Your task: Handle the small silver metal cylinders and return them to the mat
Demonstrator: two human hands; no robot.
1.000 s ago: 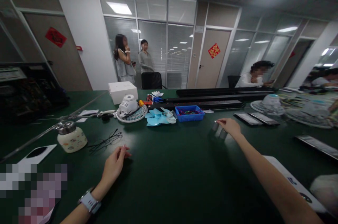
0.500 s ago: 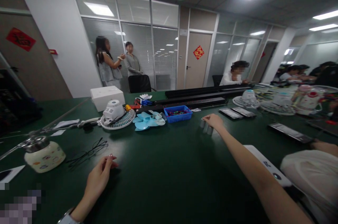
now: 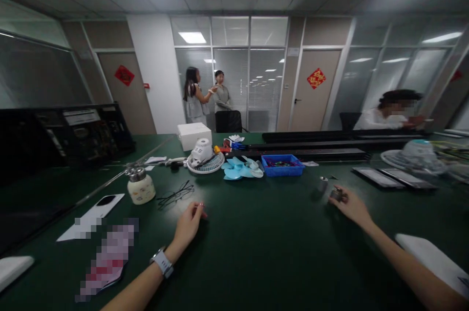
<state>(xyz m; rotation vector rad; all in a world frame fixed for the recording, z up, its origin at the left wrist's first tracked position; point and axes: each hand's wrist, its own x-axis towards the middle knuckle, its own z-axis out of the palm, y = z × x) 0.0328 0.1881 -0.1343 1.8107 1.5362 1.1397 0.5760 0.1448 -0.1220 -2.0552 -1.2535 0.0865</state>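
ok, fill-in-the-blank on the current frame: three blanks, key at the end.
A second grey cylinder stands to the ____ of the held cylinder in the right hand.
The left hand has a ____ strapped around its wrist.
The tray beside the fan blades is coloured ____.
Missing words: left; watch; blue.

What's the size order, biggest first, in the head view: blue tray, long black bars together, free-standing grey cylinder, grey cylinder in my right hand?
1. Long black bars
2. Blue tray
3. Free-standing grey cylinder and held grey cylinder: too alike to rank; your right hand partly covers the held one.
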